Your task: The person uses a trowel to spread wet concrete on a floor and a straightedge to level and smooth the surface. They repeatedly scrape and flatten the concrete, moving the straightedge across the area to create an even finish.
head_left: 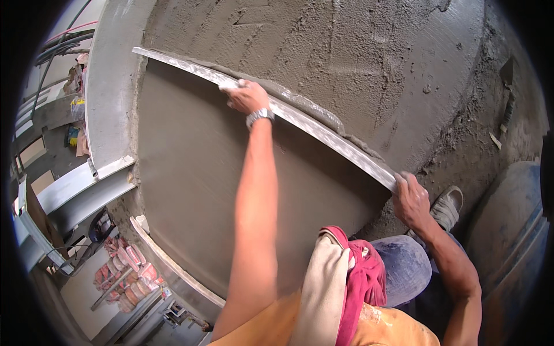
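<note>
A long pale metal straightedge [323, 130] lies slantwise across fresh grey mortar, from the upper left down to the right. Near its middle, my left hand [248, 97] is closed around the bar, with a watch on that wrist. At the bar's lower right end, my right hand [411, 199] grips it with bent fingers. A ridge of wet mortar [306, 105] is banked along the bar's far side. On the near side the mortar surface [196, 150] is smooth; beyond the bar the mortar [358, 52] is rough and streaked.
A trowel [508, 101] lies on the rough ground at the far right, near a large dusty drum-like object [505, 213]. My shoe [447, 207] is beside the mortar. Beyond the left edge are a steel beam [86, 190] and, lower down, stacked bags [130, 271].
</note>
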`<action>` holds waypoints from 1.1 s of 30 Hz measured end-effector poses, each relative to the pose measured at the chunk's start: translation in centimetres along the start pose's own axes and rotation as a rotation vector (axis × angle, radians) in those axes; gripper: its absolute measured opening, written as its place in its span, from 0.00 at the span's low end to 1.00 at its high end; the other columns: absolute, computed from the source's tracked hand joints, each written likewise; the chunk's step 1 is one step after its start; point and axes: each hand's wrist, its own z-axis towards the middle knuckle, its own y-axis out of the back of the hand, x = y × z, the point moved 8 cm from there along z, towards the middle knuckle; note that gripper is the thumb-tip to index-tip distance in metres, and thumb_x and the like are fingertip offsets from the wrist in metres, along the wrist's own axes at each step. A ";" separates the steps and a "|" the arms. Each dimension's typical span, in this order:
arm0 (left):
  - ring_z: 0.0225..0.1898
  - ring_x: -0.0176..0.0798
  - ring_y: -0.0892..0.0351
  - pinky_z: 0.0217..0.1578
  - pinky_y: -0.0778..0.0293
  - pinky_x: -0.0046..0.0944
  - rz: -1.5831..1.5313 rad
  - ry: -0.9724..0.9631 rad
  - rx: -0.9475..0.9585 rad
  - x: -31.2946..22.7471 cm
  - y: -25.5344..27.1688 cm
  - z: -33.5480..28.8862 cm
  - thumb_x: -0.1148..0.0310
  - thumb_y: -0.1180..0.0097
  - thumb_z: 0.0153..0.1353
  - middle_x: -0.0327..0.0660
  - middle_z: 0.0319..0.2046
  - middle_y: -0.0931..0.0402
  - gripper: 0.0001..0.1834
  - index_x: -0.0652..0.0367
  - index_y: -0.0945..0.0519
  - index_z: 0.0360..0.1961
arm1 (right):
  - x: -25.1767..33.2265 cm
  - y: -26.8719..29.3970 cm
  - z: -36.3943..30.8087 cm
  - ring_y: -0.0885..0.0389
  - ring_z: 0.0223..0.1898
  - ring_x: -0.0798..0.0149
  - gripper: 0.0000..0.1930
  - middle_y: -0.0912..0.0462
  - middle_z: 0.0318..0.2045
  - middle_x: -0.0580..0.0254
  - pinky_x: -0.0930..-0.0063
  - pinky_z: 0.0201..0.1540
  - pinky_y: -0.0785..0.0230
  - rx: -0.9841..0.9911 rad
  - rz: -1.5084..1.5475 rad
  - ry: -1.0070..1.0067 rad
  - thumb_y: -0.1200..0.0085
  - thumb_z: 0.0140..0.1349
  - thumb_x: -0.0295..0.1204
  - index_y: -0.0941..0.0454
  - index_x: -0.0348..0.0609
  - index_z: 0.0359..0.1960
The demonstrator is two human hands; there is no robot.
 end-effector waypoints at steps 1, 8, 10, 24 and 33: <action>0.48 0.67 0.30 0.58 0.44 0.54 -0.009 0.023 0.036 -0.6 -0.1 1.3 0.66 0.58 0.59 0.71 0.46 0.30 0.35 0.85 0.50 0.60 | 0.3 -0.1 1.5 0.24 0.37 0.51 0.16 0.27 0.40 0.47 0.64 0.33 0.27 -0.014 -0.002 0.004 0.49 0.51 0.22 0.31 0.33 0.44; 0.47 0.69 0.29 0.53 0.38 0.55 0.042 -0.044 -0.103 1.2 0.0 2.6 0.64 0.56 0.58 0.71 0.43 0.28 0.36 0.83 0.47 0.59 | 0.4 0.1 1.1 0.23 0.36 0.50 0.16 0.27 0.41 0.47 0.64 0.34 0.27 0.024 0.036 0.005 0.50 0.50 0.22 0.32 0.33 0.42; 0.48 0.67 0.29 0.56 0.41 0.55 0.030 -0.025 -0.022 -0.7 -0.2 -3.0 0.66 0.55 0.58 0.70 0.46 0.30 0.36 0.84 0.49 0.60 | -1.9 0.2 -2.6 0.23 0.37 0.48 0.17 0.27 0.41 0.46 0.63 0.34 0.27 0.074 0.006 -0.043 0.49 0.49 0.22 0.32 0.33 0.44; 0.41 0.68 0.28 0.49 0.36 0.56 0.069 0.060 0.076 -1.1 -0.4 -1.0 0.65 0.55 0.58 0.68 0.39 0.26 0.33 0.83 0.44 0.57 | -2.6 0.2 -0.6 0.22 0.35 0.52 0.14 0.26 0.39 0.48 0.65 0.32 0.26 0.038 0.008 -0.031 0.50 0.52 0.24 0.30 0.34 0.42; 0.36 0.66 0.25 0.46 0.34 0.55 0.072 0.004 0.018 -2.2 -1.4 0.3 0.66 0.55 0.56 0.65 0.30 0.23 0.28 0.84 0.36 0.48 | -3.1 1.7 0.9 0.22 0.31 0.53 0.14 0.26 0.38 0.49 0.65 0.30 0.27 -0.027 -0.014 0.001 0.49 0.51 0.25 0.30 0.33 0.40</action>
